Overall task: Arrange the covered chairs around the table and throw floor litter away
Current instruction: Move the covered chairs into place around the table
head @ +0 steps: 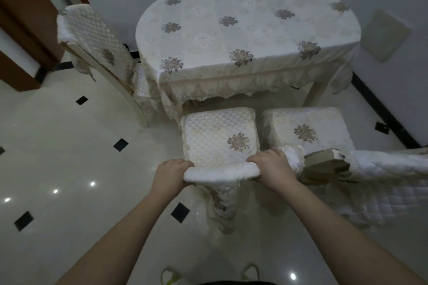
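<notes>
Chair (220,143) nearest the person stood at the table's (250,30) near long edge, seat just outside the cloth skirt. Head view: its top rail ran left to right. Left hand (172,173) and right hand (269,169) clamped its two ends, fingers curled over the cover, equally near. Push direction, by my reading, lay straight ahead under the table. Second chair (308,129) sat just beside, on the right. Glossy tiled floor (69,157); no litter visible.
</notes>
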{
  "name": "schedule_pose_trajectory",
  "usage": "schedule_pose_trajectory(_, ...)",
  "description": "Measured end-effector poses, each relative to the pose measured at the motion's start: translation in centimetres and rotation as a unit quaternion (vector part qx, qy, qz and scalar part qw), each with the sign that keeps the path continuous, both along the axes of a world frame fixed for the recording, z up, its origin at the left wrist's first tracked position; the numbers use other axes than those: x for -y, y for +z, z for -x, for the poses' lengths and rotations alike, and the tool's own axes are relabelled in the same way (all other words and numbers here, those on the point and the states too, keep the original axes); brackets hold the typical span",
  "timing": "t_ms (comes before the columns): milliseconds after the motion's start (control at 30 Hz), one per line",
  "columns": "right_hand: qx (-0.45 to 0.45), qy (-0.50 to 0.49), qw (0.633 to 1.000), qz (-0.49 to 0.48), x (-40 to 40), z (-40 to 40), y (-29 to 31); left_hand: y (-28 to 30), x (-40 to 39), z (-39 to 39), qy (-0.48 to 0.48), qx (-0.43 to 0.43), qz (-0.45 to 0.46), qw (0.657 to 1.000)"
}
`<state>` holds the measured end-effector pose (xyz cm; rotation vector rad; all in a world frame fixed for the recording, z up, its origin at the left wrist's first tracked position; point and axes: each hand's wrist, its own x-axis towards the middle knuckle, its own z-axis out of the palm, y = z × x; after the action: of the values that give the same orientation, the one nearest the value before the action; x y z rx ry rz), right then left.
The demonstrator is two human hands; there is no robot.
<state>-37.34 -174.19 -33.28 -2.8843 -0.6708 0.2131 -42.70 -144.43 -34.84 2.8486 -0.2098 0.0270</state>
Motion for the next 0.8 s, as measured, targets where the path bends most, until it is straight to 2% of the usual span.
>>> schedule_pose_trajectory(267, 0.004, -0.023, 0.999, 0.027, -0.5, -4.1, 0.5, 0.4, 0.6, -5.0, 0.037, -0.068, -0.05, 0.996)
schedule_pose_trajectory(800, -0.022, -0.031, 0.998, 0.057, -1.8, -15.8, 1.0, -0.5, -0.2, -16.0, 0.078, -0.052, -0.088, 0.992)
